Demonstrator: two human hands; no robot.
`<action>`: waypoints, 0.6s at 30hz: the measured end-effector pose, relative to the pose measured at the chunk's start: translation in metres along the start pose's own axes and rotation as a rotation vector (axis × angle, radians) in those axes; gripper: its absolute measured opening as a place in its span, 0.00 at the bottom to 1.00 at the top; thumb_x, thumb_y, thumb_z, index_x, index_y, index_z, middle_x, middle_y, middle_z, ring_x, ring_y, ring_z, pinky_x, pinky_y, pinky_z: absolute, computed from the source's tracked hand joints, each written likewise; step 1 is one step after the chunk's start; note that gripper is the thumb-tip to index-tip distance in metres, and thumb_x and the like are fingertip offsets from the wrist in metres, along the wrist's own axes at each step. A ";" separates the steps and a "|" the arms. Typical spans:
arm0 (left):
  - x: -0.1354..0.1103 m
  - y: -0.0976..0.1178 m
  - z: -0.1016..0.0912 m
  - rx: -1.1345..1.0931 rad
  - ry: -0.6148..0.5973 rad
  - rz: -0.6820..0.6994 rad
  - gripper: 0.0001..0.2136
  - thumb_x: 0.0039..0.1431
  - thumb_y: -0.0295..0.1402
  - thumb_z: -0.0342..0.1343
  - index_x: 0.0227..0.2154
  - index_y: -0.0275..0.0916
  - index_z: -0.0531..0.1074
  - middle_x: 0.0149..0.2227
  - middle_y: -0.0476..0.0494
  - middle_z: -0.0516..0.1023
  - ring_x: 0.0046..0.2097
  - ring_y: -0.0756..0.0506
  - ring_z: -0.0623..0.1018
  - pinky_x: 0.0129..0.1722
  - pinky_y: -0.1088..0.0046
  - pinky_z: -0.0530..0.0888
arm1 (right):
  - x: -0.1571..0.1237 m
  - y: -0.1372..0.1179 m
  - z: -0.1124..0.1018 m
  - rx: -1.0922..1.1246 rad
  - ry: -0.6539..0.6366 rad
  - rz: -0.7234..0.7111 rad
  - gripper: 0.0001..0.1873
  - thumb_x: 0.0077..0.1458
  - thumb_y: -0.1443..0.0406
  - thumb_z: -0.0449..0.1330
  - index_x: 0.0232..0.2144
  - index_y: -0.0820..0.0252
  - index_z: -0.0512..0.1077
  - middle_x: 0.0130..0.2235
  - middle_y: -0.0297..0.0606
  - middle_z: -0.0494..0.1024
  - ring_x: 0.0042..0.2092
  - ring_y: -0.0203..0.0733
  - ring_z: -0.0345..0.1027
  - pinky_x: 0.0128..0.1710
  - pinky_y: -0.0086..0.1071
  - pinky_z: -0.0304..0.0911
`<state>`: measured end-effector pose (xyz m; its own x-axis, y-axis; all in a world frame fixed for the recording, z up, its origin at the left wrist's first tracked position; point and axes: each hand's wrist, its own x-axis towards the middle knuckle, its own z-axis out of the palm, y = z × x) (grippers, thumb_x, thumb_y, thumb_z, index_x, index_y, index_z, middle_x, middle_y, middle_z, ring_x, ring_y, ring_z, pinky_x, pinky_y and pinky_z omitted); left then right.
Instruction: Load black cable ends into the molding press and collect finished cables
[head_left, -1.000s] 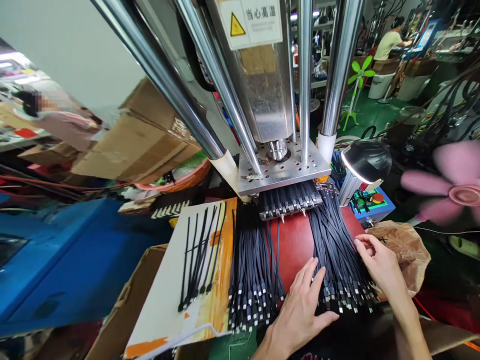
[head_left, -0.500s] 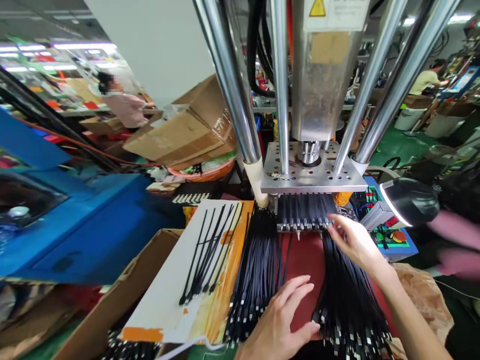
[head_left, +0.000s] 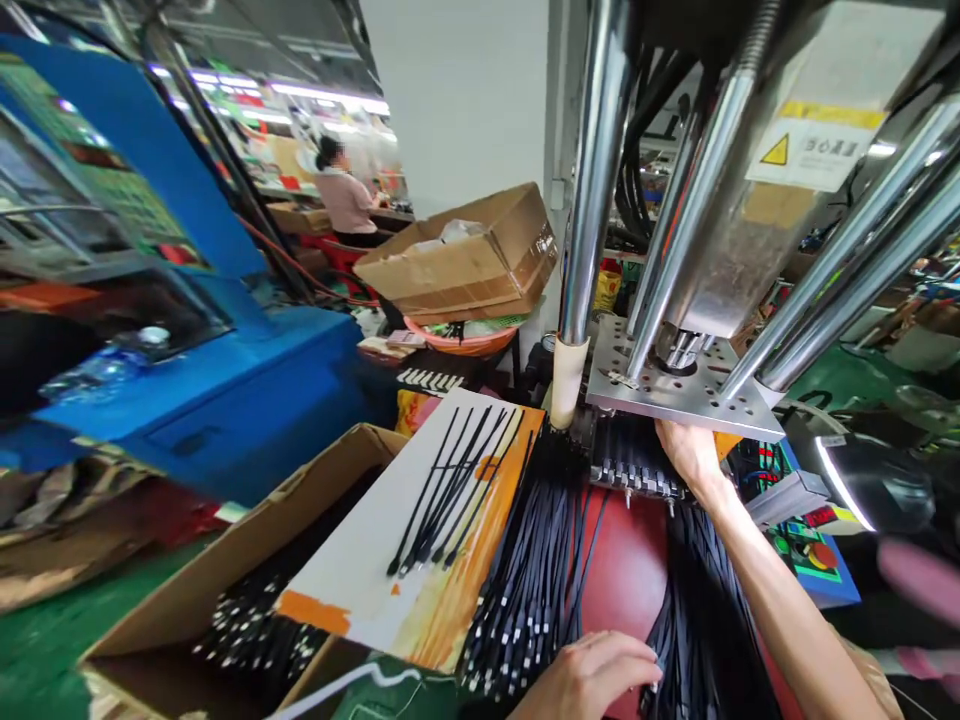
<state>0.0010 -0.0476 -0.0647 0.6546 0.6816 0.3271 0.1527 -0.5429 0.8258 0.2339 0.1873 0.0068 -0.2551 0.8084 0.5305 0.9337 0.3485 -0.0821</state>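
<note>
My right hand (head_left: 691, 452) reaches forward under the perforated steel plate (head_left: 679, 392) of the press, its fingers hidden at the metal fixture (head_left: 634, 476) that holds a row of black cables. My left hand (head_left: 592, 676) lies low in view on the red pad (head_left: 626, 570), fingertips touching the right bundle of black cables (head_left: 701, 600); its fingers are curled loosely. A second bundle of black cables (head_left: 536, 560) fans out left of the pad.
A white and orange board (head_left: 405, 560) with several loose cables rests on an open cardboard box (head_left: 225, 590) holding more cables. Blue machine at left, chrome columns (head_left: 596, 170) above, a lamp (head_left: 862, 480) and control box at right. A person sits far back.
The view swung left and down. My right hand went from the right cable bundle forward to the fixture under the plate. My left hand slid back toward me.
</note>
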 end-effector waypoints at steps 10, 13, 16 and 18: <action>0.014 0.015 -0.084 0.032 0.676 -0.237 0.25 0.70 0.48 0.58 0.64 0.42 0.70 0.67 0.33 0.72 0.68 0.34 0.71 0.70 0.52 0.65 | -0.103 -0.063 -0.167 0.281 0.157 0.032 0.07 0.69 0.61 0.61 0.42 0.57 0.78 0.24 0.27 0.72 0.22 0.32 0.61 0.25 0.27 0.59; 0.017 0.003 -0.082 -0.306 0.402 -0.291 0.32 0.67 0.58 0.57 0.63 0.41 0.72 0.65 0.32 0.74 0.67 0.32 0.72 0.71 0.49 0.63 | -0.110 -0.081 -0.186 0.401 -0.079 0.057 0.08 0.69 0.61 0.59 0.38 0.55 0.77 0.27 0.29 0.74 0.26 0.34 0.65 0.27 0.28 0.61; 0.014 0.002 -0.050 -0.887 -0.047 -0.288 0.43 0.59 0.69 0.56 0.65 0.39 0.72 0.64 0.29 0.76 0.67 0.30 0.73 0.70 0.48 0.64 | -0.122 -0.093 -0.183 0.470 -0.207 0.118 0.08 0.69 0.63 0.58 0.36 0.55 0.76 0.28 0.29 0.74 0.27 0.34 0.65 0.29 0.28 0.61; 0.012 0.009 -0.020 -1.173 -0.189 -0.312 0.46 0.54 0.71 0.58 0.64 0.38 0.73 0.61 0.29 0.78 0.65 0.30 0.75 0.68 0.50 0.66 | -0.132 -0.098 -0.176 0.492 -0.240 0.164 0.08 0.69 0.64 0.59 0.36 0.55 0.76 0.28 0.28 0.74 0.27 0.34 0.65 0.29 0.28 0.60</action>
<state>-0.0050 -0.0346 -0.0444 0.8212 0.5685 0.0500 -0.3727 0.4678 0.8014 0.2203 -0.0370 0.0935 -0.2199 0.9356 0.2761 0.7536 0.3427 -0.5610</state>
